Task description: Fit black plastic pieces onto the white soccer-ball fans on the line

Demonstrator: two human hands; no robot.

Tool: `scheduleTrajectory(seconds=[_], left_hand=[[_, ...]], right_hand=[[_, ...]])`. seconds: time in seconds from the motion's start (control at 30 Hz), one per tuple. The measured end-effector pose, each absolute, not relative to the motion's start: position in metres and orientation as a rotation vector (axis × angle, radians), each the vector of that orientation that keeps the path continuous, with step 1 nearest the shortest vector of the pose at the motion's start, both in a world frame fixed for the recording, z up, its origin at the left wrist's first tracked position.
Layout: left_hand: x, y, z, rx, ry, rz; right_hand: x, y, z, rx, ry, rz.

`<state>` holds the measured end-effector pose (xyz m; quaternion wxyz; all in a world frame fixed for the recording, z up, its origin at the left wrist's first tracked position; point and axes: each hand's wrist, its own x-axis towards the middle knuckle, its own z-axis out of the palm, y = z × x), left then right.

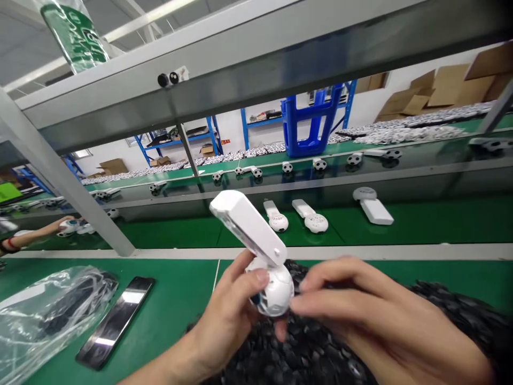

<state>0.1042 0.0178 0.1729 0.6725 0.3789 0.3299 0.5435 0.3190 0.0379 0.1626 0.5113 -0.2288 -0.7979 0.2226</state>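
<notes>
My left hand (232, 307) is closed around the ball-shaped head of a white handheld device (256, 230). Its flat, long body tilts up and to the left, and dark openings show in the head beside my thumb. At the right side of that head, my right hand (356, 305) has thumb and fingers pinched together; anything between the fingertips is too small or blurred to name. Below both hands lies a big heap of small black plastic pieces (304, 347).
A phone (115, 323) and a clear plastic bag (52, 315) lie at left. Beyond the pale rail are several white devices (312, 218) and a conveyor (280, 187) carrying football-patterned ones. Another person's hand (56, 229) reaches in at left. A metal post (80, 187) and overhead beam frame the bench.
</notes>
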Motion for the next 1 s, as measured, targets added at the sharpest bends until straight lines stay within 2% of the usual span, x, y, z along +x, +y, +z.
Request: scheduleTrajectory(seconds=[0.13,0.23,0.6,0.8,0.9,1.0], left_hand=[[0.101,0.009,0.157,0.957,0.760,1.236],[0.099,0.002,0.152,1.053,0.797,1.217],[0.102,-0.006,0.157,1.175,0.742,1.190],[0.101,-0.005,0.161,1.233,0.750,1.213],[0.098,-0.004,0.163,1.312,0.774,1.198],[0.096,-0.005,0.163,1.396,0.814,1.190]], right_hand=[[0.302,0.042,0.161,-0.671,-1.596,1.259],[0.293,0.044,0.154,-0.680,-1.336,1.527],[0.291,0.033,0.163,-0.967,-1.238,1.675],[0.281,0.039,0.133,-0.695,-1.271,1.903],[0.276,0.040,0.120,-0.616,-1.277,1.838],[0.272,0.031,0.133,-0.646,-1.243,1.775]])
